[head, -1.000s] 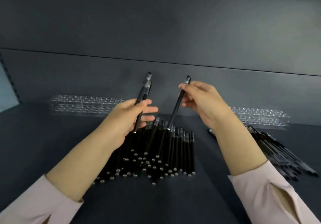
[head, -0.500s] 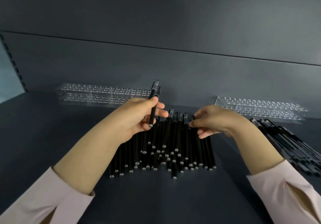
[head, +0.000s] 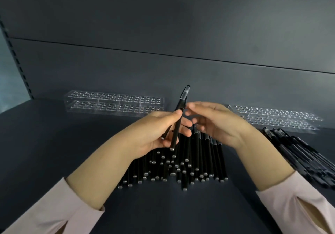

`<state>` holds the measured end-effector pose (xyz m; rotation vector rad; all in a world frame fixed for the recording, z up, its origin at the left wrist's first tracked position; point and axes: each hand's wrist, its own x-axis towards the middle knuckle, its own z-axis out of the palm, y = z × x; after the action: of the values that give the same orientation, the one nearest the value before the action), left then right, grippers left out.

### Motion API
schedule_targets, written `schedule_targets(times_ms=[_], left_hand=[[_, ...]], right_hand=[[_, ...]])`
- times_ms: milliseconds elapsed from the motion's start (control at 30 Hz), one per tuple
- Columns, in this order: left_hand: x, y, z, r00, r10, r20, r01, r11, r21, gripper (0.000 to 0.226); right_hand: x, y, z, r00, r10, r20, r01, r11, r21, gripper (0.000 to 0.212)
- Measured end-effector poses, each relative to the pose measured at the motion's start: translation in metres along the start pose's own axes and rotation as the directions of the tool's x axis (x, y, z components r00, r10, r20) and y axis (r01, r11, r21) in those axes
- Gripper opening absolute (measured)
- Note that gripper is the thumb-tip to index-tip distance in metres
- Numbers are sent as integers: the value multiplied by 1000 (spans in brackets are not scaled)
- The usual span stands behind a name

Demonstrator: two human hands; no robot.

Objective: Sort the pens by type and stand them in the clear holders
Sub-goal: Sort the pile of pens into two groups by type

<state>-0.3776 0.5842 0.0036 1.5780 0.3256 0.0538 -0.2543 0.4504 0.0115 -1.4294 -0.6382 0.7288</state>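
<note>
Pens (head: 190,163) lie heaped on the dark shelf (head: 54,143) under both hands, seen from the head camera, the left hand (head: 154,134) pinching two tilted upward while the right hand (head: 217,125) hovers, fingers loosely spread and empty, so that thin grip could spill them back.

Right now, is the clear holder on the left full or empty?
Empty: every visible hole in the left clear holder is bare, and nothing stands in it.

Right hand (head: 220,125) leaves the pen pile (head: 203,161), now raised above it, fingers loose beside the left hand's (head: 154,135) held pens (head: 177,123).
</note>
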Motion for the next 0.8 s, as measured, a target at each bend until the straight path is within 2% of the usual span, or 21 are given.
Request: schedule_targets(times_ms=[100, 167, 233, 300, 367, 433, 500, 633, 800], left_hand=[[-1, 0, 1, 999, 19, 51, -22, 998, 55, 43], [-1, 0, 2, 998, 54, 46, -59, 991, 120, 48], [-2, -2, 5, 986, 160, -38, -143, 946, 290, 53], [-3, -4, 7, 940, 316, -125, -199, 810, 552, 58], [-4, -7, 8, 901, 408, -144, -194, 678, 710, 62], [-4, -11, 9, 909, 393, -141, -146, 617, 773, 62], [-2, -16, 10, 928, 341, -152, -58, 533, 844, 62], [1, -26, 15, 947, 266, -183, 65, 400, 914, 62], [4, -28, 16, 932, 294, -211, 93, 367, 926, 64]], right_hand=[[0, 2, 3, 999, 12, 53, -18, 993, 119, 10], [1, 1, 4, 998, -8, 66, -5, 983, 184, 9], [2, -3, 3, 999, -37, 4, 35, 974, 223, 10], [2, -8, -5, 991, -78, -111, 100, 972, 210, 9], [0, -11, -19, 974, -115, -196, 127, 991, 47, 13], [-1, -9, -30, 967, -116, -225, 73, 979, -192, 20], [1, -3, -33, 967, -82, -240, -1, 946, -325, 22], [9, 12, -27, 959, -31, -280, -95, 901, -424, 32], [11, 21, -27, 957, 54, -287, -199, 841, -504, 38]])
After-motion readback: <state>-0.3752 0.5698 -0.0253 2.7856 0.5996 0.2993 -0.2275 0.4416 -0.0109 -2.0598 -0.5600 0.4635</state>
